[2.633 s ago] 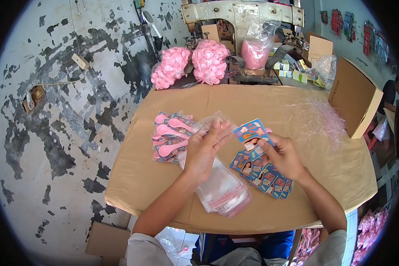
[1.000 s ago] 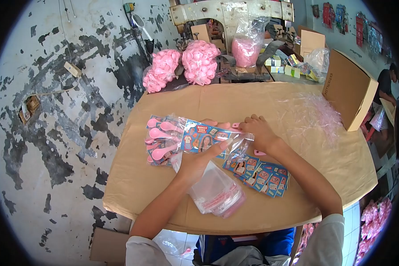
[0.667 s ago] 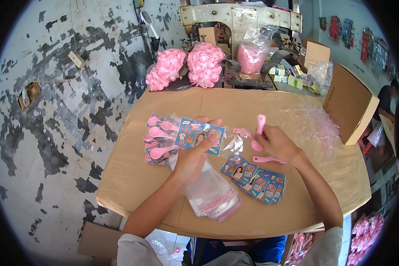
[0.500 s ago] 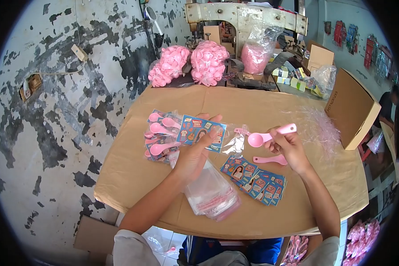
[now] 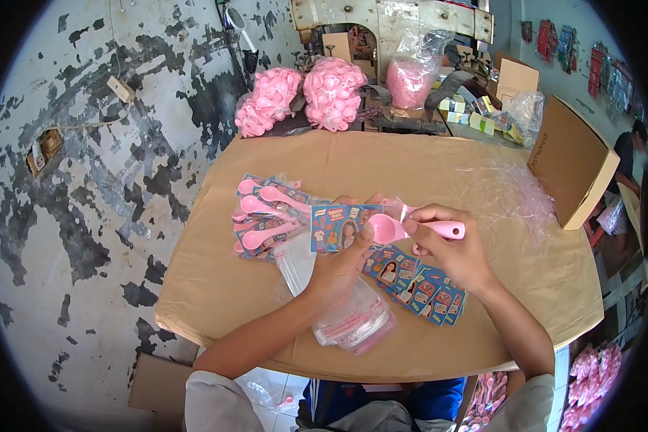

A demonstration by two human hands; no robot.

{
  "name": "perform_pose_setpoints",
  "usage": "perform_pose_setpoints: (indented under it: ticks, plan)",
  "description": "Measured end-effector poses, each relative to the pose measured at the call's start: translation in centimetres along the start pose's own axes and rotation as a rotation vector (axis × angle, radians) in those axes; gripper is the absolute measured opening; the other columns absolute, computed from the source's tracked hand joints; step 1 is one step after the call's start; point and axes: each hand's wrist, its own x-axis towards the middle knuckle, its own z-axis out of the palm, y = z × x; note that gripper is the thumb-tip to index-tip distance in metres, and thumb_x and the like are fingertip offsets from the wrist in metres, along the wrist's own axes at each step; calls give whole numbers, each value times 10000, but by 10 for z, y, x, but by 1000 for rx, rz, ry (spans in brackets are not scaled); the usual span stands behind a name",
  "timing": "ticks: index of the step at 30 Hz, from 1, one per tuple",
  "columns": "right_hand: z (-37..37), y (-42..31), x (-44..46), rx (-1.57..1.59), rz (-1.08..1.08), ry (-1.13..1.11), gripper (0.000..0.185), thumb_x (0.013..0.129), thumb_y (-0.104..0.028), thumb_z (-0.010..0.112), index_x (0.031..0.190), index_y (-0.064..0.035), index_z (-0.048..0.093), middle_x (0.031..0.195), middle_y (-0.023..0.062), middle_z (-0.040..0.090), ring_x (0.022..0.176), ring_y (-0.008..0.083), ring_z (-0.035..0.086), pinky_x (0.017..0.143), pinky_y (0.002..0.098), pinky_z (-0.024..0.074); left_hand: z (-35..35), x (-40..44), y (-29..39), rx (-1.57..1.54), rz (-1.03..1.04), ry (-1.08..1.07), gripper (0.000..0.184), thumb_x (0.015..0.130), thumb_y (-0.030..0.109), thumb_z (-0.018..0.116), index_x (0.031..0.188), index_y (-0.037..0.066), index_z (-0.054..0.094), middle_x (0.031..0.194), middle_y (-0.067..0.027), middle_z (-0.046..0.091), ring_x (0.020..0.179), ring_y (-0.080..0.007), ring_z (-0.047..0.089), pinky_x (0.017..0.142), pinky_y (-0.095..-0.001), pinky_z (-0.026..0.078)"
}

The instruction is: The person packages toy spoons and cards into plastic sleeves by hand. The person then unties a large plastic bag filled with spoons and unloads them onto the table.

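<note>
My left hand (image 5: 338, 272) grips a clear bag with a blue printed card (image 5: 333, 225) in it, thumb across the front. Between finger and thumb, my right hand (image 5: 450, 248) holds a pink spoon (image 5: 387, 229), its bowl over the card's right end and its handle pointing right. Under my hands lie a stack of clear empty bags (image 5: 353, 317) and a fanned pile of blue cards (image 5: 433, 294). Left of them is a heap of packed pink spoons (image 5: 263, 209). Other pink pieces behind my right fingers are mostly hidden.
Two bundles of pink spoons (image 5: 333, 93) and a bag of pink material (image 5: 410, 83) stand beyond the brown-covered table (image 5: 216, 288). An open cardboard box (image 5: 572, 162) and thin plastic strands (image 5: 522, 198) are at the right. Another person (image 5: 630, 162) is at the far right.
A card went into the clear bag in my left hand. My right hand picked up a pink spoon and brought it left, against the bag. The view shifted slightly.
</note>
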Motion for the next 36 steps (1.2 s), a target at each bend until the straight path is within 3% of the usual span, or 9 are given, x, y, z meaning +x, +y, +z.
perform_pose_setpoints:
  ticks: [5, 10, 14, 16, 19, 25, 27, 30, 36]
  plan:
    - [-10, -11, 3, 324, 284, -54, 200, 915, -96, 649, 1064, 31, 691, 822, 32, 674, 657, 56, 582, 580, 215, 459, -2, 2, -5, 82, 130, -17, 489, 963, 200, 632, 1354, 149, 342, 1467, -113, 435, 1331, -212, 455, 1098, -404, 418]
    - [-5, -21, 2, 103, 114, 18, 74, 895, -41, 635, 931, 17, 665, 800, 22, 662, 649, 64, 588, 565, 226, 460, -8, 2, -10, 134, 125, -148, 490, 997, 299, 563, 1389, 152, 309, 1528, -145, 352, 1379, -256, 407, 1161, -446, 345]
    - [-33, -46, 8, -265, -440, 243, 53, 870, -13, 636, 838, 29, 635, 780, 44, 662, 651, 82, 614, 559, 248, 481, -7, 11, -6, -94, -38, 43, 587, 1028, 434, 455, 1449, 71, 267, 1507, -163, 366, 1407, -259, 359, 1183, -389, 297]
    - [-38, -69, 17, -579, -398, 147, 40, 839, -3, 643, 830, 36, 642, 775, 67, 668, 657, 106, 637, 572, 262, 499, -20, 16, -5, -79, -69, 186, 663, 1032, 487, 413, 1480, 29, 243, 1506, -168, 360, 1426, -259, 329, 1191, -366, 271]
    - [-28, -93, 23, -778, -375, 49, 46, 786, -12, 661, 805, 31, 666, 723, 110, 671, 656, 180, 668, 595, 293, 523, -18, 16, -2, 370, 74, 246, 719, 997, 421, 535, 1502, 5, 237, 1507, -174, 350, 1432, -260, 319, 1193, -367, 239]
    - [-2, -89, 35, -668, -278, -51, 150, 830, -131, 689, 859, 16, 705, 668, 123, 658, 648, 235, 653, 602, 334, 513, 23, -6, 2, 937, 341, -274, 805, 891, 256, 726, 1488, -20, 264, 1470, -140, 401, 1358, -214, 418, 1150, -362, 293]
    - [5, -92, 36, -726, -148, -84, 211, 847, -194, 714, 898, 10, 713, 756, 127, 681, 724, 250, 658, 666, 349, 517, 22, -6, -1, 794, 58, -262, 576, 941, 219, 674, 1397, -19, 414, 1307, -105, 558, 1202, -167, 544, 1030, -348, 433]
    - [-15, -67, 42, -920, -614, -97, 271, 856, -275, 737, 928, -15, 718, 924, 122, 679, 862, 259, 631, 786, 361, 497, 10, -1, 1, 411, -176, -273, 320, 987, 177, 612, 1238, -14, 561, 1178, -92, 639, 1098, -142, 609, 926, -321, 514]
    - [-45, -60, 48, -647, -335, -586, 280, 869, -324, 726, 942, -55, 737, 949, 118, 660, 879, 263, 598, 831, 365, 477, 10, -1, 14, 337, -274, -413, 364, 976, 169, 626, 1290, 6, 545, 1199, -85, 641, 1120, -157, 613, 938, -335, 518]
